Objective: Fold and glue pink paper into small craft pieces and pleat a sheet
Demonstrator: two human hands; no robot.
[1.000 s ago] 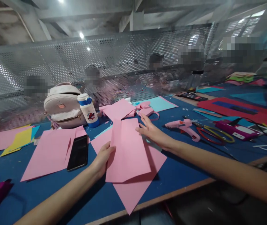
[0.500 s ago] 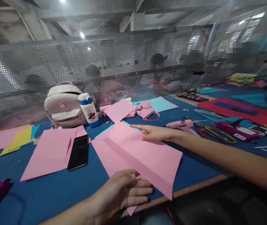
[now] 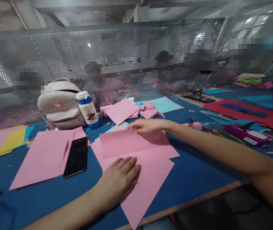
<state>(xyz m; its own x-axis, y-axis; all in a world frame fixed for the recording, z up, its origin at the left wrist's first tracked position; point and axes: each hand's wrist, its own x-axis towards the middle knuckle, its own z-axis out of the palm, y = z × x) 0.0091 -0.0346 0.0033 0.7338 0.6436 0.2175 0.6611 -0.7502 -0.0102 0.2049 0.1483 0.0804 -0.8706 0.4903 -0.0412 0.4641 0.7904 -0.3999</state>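
Observation:
A creased pink paper sheet (image 3: 136,142) lies turned across another pink sheet (image 3: 148,182), near the table's front edge. My right hand (image 3: 148,125) is at its far edge, fingers bent over that edge and gripping it. Palm down, my left hand (image 3: 122,179) rests with fingers stretched out on the pink paper just below the crease. Part of a light blue sheet (image 3: 109,128) shows from under the pink ones. Beyond my right hand are a loose pink sheet (image 3: 122,111) and folded pink paper pieces (image 3: 150,112).
A black phone (image 3: 76,157) lies on pink sheets (image 3: 42,153) at left. Behind stand a white bottle (image 3: 88,110) and a pale backpack (image 3: 59,103). At right are a pink glue gun (image 3: 195,125), a purple device (image 3: 247,135) and red sheets (image 3: 248,115). People sit beyond a perforated screen (image 3: 126,48).
The creased sheet has turned so its crease runs nearly crosswise. My left hand has rolled from palm sideways to palm down on the paper. My right hand has shifted slightly left, its fingers now bent.

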